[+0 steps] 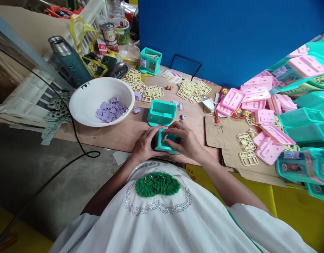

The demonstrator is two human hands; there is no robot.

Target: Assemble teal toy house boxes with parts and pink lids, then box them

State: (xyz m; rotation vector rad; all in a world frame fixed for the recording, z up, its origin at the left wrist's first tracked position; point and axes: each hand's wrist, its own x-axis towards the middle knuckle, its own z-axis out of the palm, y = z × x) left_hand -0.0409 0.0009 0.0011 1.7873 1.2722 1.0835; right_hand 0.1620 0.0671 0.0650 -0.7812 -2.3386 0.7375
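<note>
At the table's front edge, my left hand (146, 143) grips the left side of a teal plastic box (159, 144). My right hand (183, 137) reaches over this box, its thumb and index finger pinched around a small purple plastic piece (165, 136) against it; the fingers hide part of both. Just behind stands a second teal box (162, 111), open at the top. Left of them, a white bowl (80, 102) holds many purple pieces (111, 110). A few loose purple pieces (137, 110) lie beside the bowl.
Cream part frames (153, 93) and a teal box (150, 60) lie farther back, before a blue panel (217, 38). Pink trays (270, 149) and teal boxes (304, 123) pile up at right on cardboard (214, 131). A flask (69, 59) and black cable (74, 130) are at left.
</note>
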